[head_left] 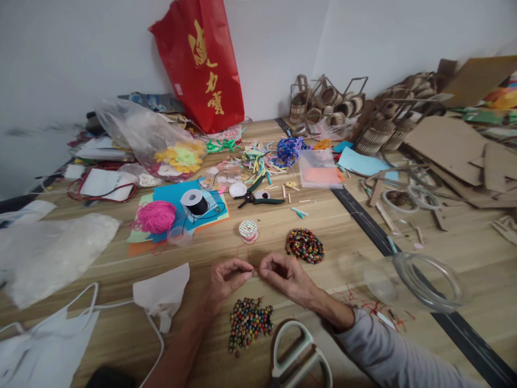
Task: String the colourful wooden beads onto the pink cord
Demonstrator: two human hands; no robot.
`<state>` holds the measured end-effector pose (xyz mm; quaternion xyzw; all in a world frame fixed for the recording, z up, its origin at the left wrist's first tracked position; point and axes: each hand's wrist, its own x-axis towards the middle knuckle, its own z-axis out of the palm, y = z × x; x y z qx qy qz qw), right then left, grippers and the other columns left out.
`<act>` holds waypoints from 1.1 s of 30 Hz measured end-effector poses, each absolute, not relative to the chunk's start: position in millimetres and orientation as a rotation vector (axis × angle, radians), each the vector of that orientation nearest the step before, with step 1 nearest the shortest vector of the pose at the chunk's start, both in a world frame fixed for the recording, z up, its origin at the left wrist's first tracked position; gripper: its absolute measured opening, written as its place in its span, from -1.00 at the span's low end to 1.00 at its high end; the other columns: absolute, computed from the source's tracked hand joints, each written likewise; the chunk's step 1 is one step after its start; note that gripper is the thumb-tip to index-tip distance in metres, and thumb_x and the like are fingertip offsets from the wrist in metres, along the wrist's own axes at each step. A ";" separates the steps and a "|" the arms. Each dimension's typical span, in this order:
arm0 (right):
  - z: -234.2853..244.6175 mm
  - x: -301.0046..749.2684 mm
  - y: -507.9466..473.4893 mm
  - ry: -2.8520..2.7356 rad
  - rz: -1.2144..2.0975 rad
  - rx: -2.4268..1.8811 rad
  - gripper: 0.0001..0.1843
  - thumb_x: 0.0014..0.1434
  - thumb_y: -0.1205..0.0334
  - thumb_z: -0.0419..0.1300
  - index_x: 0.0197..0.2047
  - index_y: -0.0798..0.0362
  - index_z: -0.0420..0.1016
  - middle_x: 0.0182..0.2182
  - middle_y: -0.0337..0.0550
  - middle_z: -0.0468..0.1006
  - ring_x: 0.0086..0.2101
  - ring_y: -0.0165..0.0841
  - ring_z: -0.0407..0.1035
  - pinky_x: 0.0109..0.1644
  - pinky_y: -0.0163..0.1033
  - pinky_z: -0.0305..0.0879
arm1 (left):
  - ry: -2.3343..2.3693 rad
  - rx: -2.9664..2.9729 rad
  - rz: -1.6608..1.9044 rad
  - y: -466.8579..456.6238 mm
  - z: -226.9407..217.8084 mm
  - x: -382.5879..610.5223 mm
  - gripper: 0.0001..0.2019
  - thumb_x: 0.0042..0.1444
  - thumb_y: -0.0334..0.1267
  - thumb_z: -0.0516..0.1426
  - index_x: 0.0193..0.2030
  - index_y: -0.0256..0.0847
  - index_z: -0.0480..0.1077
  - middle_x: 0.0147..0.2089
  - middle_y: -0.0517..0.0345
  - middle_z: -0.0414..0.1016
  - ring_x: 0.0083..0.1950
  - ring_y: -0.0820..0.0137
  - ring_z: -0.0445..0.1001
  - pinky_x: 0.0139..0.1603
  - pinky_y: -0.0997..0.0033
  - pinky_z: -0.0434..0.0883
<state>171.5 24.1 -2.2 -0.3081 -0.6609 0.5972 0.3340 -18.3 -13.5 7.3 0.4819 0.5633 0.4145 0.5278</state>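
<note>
My left hand [230, 277] is closed in a pinch, with a small dark bead [252, 272] showing at the fingertips. Close beside it, my right hand [288, 277] pinches thumb and fingers together; what lies between them is too small to make out. A spool of red thread [247, 230] stands just beyond my hands, its thin thread trailing toward them. Below my hands lies a loose pile of multicoloured wooden beads [250, 323]. A coiled strand of similar beads [305, 246] rests beyond my right hand.
White-handled scissors [297, 350] lie at the front edge. Dark-handled pliers [258, 198], a black cord spool [195, 201] and pink yarn [155, 216] sit farther back. Clear tubing [428, 280] is coiled on the right; a red bag [202, 64] stands against the wall.
</note>
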 end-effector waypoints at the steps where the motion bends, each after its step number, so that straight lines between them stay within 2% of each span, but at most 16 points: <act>1: -2.1 171.5 24.1 -1.727 1.555 -0.805 -0.66 0.22 -0.01 0.13 -0.36 0.12 0.39 -0.53 -0.26 0.30 -0.49 -0.45 0.14 -0.43 -0.34 0.06 | 1.346 1.149 0.995 -13.5 7.4 -18.1 -0.88 -0.12 -0.26 0.28 -0.41 -0.24 0.53 -0.38 0.13 0.58 -0.29 0.34 0.50 -0.17 0.41 0.42; 23: -4.8 171.4 23.8 -1.788 1.534 -0.798 -0.70 0.23 0.05 0.12 -0.34 0.13 0.42 -0.51 -0.25 0.35 -0.47 -0.44 0.20 -0.41 -0.34 0.11 | 1.330 1.196 0.974 -13.3 11.9 -16.2 -0.89 -0.10 -0.27 0.27 -0.41 -0.24 0.55 -0.38 0.12 0.58 -0.29 0.34 0.50 -0.18 0.40 0.42; 29: -4.5 170.6 23.5 -1.800 1.533 -0.800 -0.76 0.22 0.11 0.14 -0.34 0.13 0.43 -0.53 -0.26 0.35 -0.48 -0.45 0.20 -0.42 -0.34 0.11 | 1.304 1.221 0.975 -12.7 10.4 -14.8 -0.89 -0.11 -0.26 0.27 -0.42 -0.25 0.54 -0.39 0.12 0.59 -0.29 0.29 0.51 -0.19 0.38 0.42; 33: -4.2 170.0 23.5 -1.819 1.512 -0.797 -0.80 0.20 0.16 0.15 -0.35 0.12 0.44 -0.50 -0.24 0.41 -0.46 -0.44 0.25 -0.39 -0.34 0.14 | 1.284 1.210 0.967 -13.3 9.9 -13.4 -0.88 -0.11 -0.28 0.28 -0.41 -0.26 0.52 -0.39 0.09 0.59 -0.31 0.33 0.51 -0.22 0.40 0.43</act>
